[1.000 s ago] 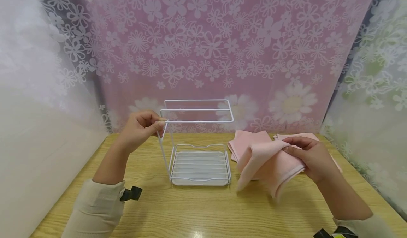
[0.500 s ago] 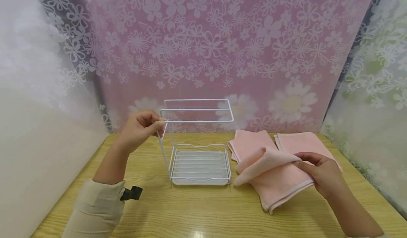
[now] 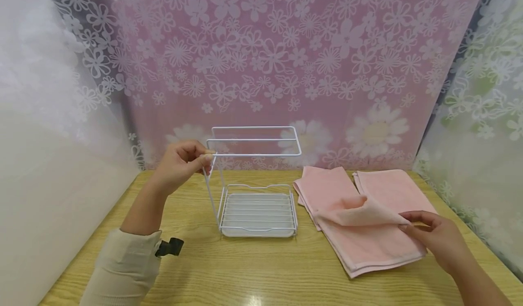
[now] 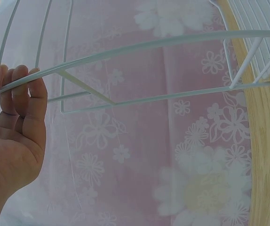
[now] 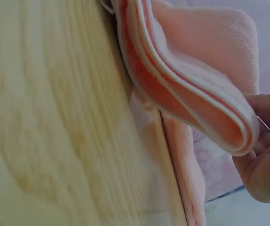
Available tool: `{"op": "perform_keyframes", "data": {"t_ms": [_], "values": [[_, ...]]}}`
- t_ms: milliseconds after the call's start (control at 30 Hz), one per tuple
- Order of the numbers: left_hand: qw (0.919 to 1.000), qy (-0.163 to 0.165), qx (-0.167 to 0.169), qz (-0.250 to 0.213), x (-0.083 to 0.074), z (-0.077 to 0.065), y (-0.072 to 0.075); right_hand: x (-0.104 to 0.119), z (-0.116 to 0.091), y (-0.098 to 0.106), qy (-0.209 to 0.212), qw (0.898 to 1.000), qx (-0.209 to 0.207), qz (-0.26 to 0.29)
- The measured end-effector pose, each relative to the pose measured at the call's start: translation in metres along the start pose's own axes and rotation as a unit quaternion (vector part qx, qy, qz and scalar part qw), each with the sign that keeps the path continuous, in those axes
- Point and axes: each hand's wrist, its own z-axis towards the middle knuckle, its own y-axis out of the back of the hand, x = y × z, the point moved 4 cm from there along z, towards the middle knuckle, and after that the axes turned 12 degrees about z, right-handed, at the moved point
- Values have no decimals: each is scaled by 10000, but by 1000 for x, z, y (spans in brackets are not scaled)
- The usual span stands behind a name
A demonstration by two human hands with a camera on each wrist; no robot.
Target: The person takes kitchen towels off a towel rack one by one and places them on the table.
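A white wire rack [image 3: 257,154] stands upright mid-table, with a white tray [image 3: 234,234] under its slatted base. My left hand [image 3: 180,166] pinches the rack's upper left front corner; in the left wrist view the fingers [image 4: 19,92] curl round the wire. To the right, my right hand [image 3: 439,238] pinches the right edge of a folded pink towel [image 3: 367,247]. That towel's far edge is rumpled and folds over itself, and its near corner lies low at the table. From the right wrist side, the towel's layered hem [image 5: 186,94] bulges between the tabletop and the fingertips.
Behind the held towel lie two more stacks of folded pink cloth, one at the left [image 3: 327,183] and one at the right [image 3: 394,188]. A pink flowered curtain [image 3: 261,70] hangs along the table's back edge. Pale sheets [image 3: 61,115] flank both sides of the wooden table [image 3: 229,274].
My right hand has moved right and toward me, drawing the pink towel down from a bunched, hanging shape to a flatter one near the table. The left hand and rack have stayed put.
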Motion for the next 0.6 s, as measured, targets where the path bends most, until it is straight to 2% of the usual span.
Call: {"op": "perform_keyframes", "data": {"t_ms": [100, 200, 333, 600], "values": [[10000, 21, -12, 29, 0, 0, 0, -6, 1, 6, -8, 9990, 5, -440], [10000, 49, -16, 50, 0, 0, 0, -11, 2, 10, -9, 9978, 62, -659], [10000, 62, -1, 48, 1, 0, 0, -17, 2, 14, -47, 9972, 228, -716], [10000, 68, 3, -16, 1, -1, 0, -32, 4, 28, -616, 9906, 719, -989]]}}
